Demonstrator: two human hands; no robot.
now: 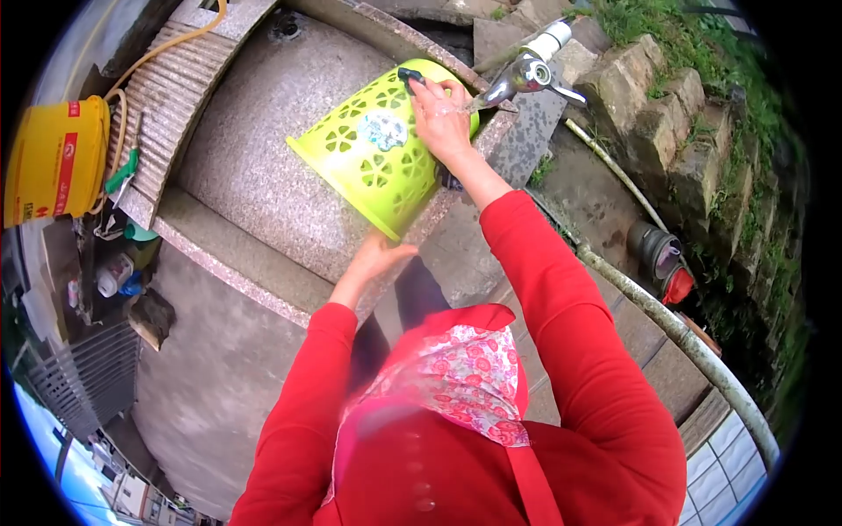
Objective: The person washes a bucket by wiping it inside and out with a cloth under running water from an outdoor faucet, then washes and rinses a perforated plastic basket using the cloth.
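Observation:
A lime-green basket (351, 162) with flower-shaped holes and a round picture sticker lies tilted on its side over the near right corner of the stone sink (263, 123). My right hand (440, 114) is on the basket's side, fingers bent by a small black brush-like object (410, 75); its grip is partly hidden. Water runs over that hand from the metal tap (531, 72). My left hand (377, 259) holds the basket's rim at the near side, thumb outside and fingers mostly hidden behind it.
A ridged washboard slab (180, 83) forms the sink's left part. Beyond it hangs a yellow bucket (57, 162), with an orange hose (167, 42) and a green-handled brush (123, 172). Stone blocks (614, 83) and a long pipe (658, 320) are on the right.

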